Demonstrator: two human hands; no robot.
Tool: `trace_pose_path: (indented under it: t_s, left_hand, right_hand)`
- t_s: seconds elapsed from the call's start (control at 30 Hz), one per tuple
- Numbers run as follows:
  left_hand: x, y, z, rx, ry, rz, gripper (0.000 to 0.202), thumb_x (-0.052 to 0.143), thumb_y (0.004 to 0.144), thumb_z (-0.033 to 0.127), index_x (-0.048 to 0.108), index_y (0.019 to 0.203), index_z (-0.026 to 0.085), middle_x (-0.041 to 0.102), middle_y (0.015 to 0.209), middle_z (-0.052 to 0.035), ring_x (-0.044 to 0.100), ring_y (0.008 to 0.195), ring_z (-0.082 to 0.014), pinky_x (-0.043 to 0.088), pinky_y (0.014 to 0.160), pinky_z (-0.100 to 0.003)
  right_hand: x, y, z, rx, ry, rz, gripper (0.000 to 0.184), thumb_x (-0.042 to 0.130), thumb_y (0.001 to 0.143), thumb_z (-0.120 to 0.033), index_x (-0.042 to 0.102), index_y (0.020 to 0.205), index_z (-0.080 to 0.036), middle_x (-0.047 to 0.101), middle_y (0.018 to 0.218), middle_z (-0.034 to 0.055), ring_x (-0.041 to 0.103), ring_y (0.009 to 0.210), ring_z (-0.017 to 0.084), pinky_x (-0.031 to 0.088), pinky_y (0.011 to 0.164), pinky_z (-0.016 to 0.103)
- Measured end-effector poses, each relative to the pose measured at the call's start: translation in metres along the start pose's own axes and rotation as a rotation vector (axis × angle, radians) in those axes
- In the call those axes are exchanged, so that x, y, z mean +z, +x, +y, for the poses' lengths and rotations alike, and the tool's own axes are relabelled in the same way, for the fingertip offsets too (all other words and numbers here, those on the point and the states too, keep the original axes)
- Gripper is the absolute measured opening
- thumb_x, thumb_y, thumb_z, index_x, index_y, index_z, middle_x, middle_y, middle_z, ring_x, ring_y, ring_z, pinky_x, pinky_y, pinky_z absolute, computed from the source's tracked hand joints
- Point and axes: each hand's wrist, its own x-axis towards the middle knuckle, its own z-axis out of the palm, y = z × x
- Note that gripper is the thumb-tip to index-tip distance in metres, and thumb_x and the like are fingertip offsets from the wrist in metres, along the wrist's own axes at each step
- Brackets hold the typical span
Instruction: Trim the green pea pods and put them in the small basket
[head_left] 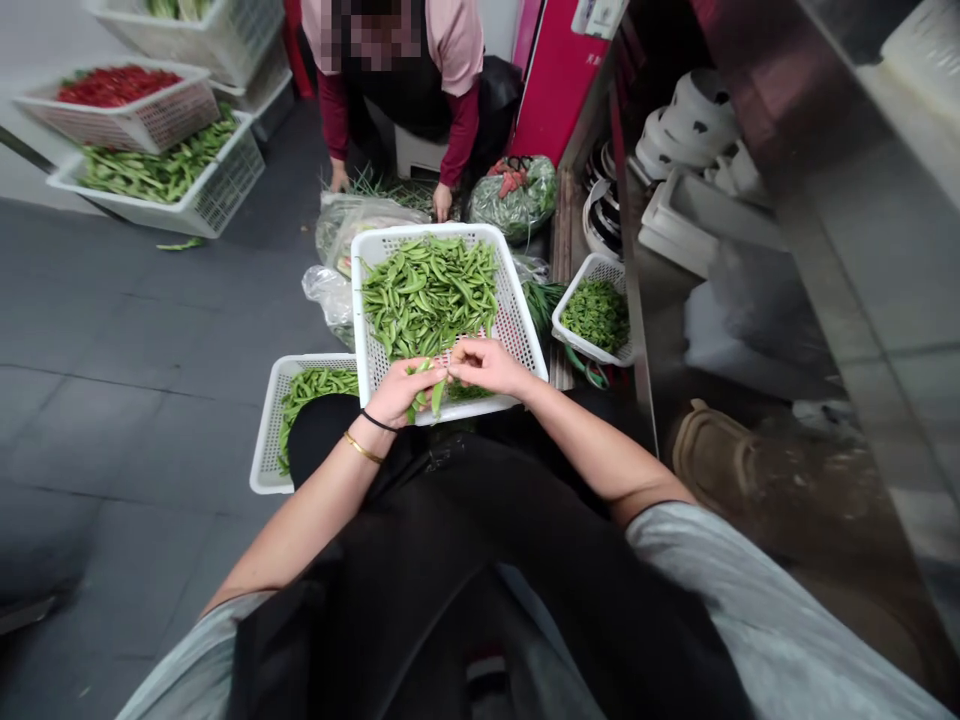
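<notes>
A white plastic basket (525,300) with perforated sides stands in front of me, heaped with flat green pea pods (431,290). Over its near edge, my left hand (401,392) is closed around several pods (437,397) that stick out between its fingers. My right hand (491,366) is pinched at the fingertips and meets the left fingers at the end of a pod. Whatever lies inside the right pinch is too small to make out. Left of my knee, a second white basket (264,440) holds more green pods (319,383).
Across from me a person (457,130) bends over bagged greens (517,195). A small basket of leafy greens (596,312) sits at right beside a metal shelf (637,350). Stacked crates (217,205) with red peppers (116,86) and green pods stand at upper left on the tiled floor (150,330).
</notes>
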Motion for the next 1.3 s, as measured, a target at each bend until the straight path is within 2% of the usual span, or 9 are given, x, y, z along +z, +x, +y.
trace_pose_path:
  t_s: [0.13,0.23,0.33,0.47,0.67,0.87,1.07,1.2,1.3]
  left_hand:
    - [-0.003,-0.009,0.004,-0.095,-0.072,-0.106,0.030,0.079,0.059,0.034,0.063,0.067,0.010,0.057,0.046,-0.0021,0.040,0.029,-0.0063,0.027,0.028,-0.018]
    - [0.002,-0.011,0.002,-0.105,-0.173,-0.059,0.029,0.079,0.058,0.032,0.061,0.065,0.010,0.059,0.050,-0.0027,0.039,0.031,-0.0053,0.027,0.028,-0.017]
    - [0.006,-0.010,0.000,-0.090,-0.263,0.048,0.029,0.079,0.057,0.029,0.057,0.064,0.012,0.054,0.047,0.0010,0.039,0.034,-0.0046,0.027,0.030,-0.016]
    - [0.000,-0.011,0.003,0.071,-0.187,0.299,0.028,0.078,0.058,0.029,0.058,0.069,0.014,0.047,0.043,0.0052,0.038,0.035,-0.0059,0.028,0.032,-0.017]
    - [-0.005,-0.009,0.003,0.330,0.149,0.471,0.023,0.074,0.065,0.034,0.061,0.069,0.015,0.047,0.047,0.0059,0.037,0.039,-0.0058,0.031,0.039,-0.019]
    - [-0.016,-0.015,0.010,0.468,0.506,0.417,0.018,0.067,0.073,0.033,0.064,0.071,0.016,0.058,0.060,0.0006,0.048,0.055,-0.0110,0.038,0.055,-0.023]
    - [-0.014,-0.026,0.027,0.322,0.955,-0.084,0.012,0.075,0.060,0.024,0.064,0.061,0.020,0.062,0.063,-0.0028,0.051,0.056,-0.0140,0.035,0.055,-0.022]
    - [-0.007,-0.017,0.022,0.223,0.702,-0.135,0.018,0.078,0.057,0.025,0.062,0.062,0.019,0.054,0.049,0.0021,0.045,0.047,-0.0108,0.032,0.049,-0.021]
    - [-0.012,-0.008,0.016,0.170,0.343,0.110,0.020,0.075,0.065,0.032,0.063,0.071,0.017,0.056,0.052,0.0018,0.043,0.043,-0.0088,0.031,0.043,-0.020]
  right_hand:
    - [-0.001,-0.005,-0.014,-0.064,-0.013,-0.118,0.022,0.056,0.083,-0.037,0.053,0.078,-0.016,0.060,0.066,-0.0006,0.056,0.056,0.010,0.043,0.056,0.022]
    - [0.005,-0.006,-0.019,-0.192,-0.272,0.022,0.019,0.054,0.083,-0.030,0.051,0.071,-0.017,0.056,0.066,-0.0004,0.051,0.059,0.009,0.041,0.059,0.022]
    - [0.007,-0.013,-0.020,-0.309,-0.515,0.202,0.017,0.052,0.082,-0.024,0.049,0.067,-0.018,0.053,0.066,0.0007,0.048,0.062,0.011,0.040,0.061,0.024]
    - [-0.014,-0.028,-0.020,-0.289,-0.508,0.330,0.016,0.050,0.083,-0.021,0.048,0.067,-0.018,0.051,0.065,-0.0003,0.046,0.059,0.010,0.039,0.058,0.023]
    - [-0.029,-0.028,-0.018,-0.131,-0.458,0.218,0.015,0.058,0.083,-0.031,0.056,0.086,-0.016,0.057,0.076,0.0008,0.050,0.062,0.010,0.040,0.061,0.023]
    - [-0.002,-0.007,-0.017,-0.144,-0.726,-0.110,0.028,0.046,0.093,-0.028,0.061,0.074,-0.014,0.060,0.072,0.0038,0.052,0.070,0.013,0.035,0.068,0.025]
    - [0.003,-0.012,-0.014,-0.166,-0.818,-0.473,0.025,0.052,0.090,-0.030,0.065,0.073,-0.017,0.064,0.071,0.0027,0.050,0.063,0.012,0.028,0.058,0.024]
    - [0.008,-0.013,-0.007,-0.186,-0.719,-0.313,0.028,0.047,0.092,-0.032,0.067,0.079,-0.017,0.066,0.074,0.0032,0.053,0.067,0.012,0.032,0.062,0.023]
    - [0.001,-0.011,0.001,-0.139,-0.607,-0.034,0.033,0.043,0.095,-0.032,0.067,0.081,-0.016,0.066,0.075,0.0034,0.055,0.069,0.012,0.036,0.067,0.023]
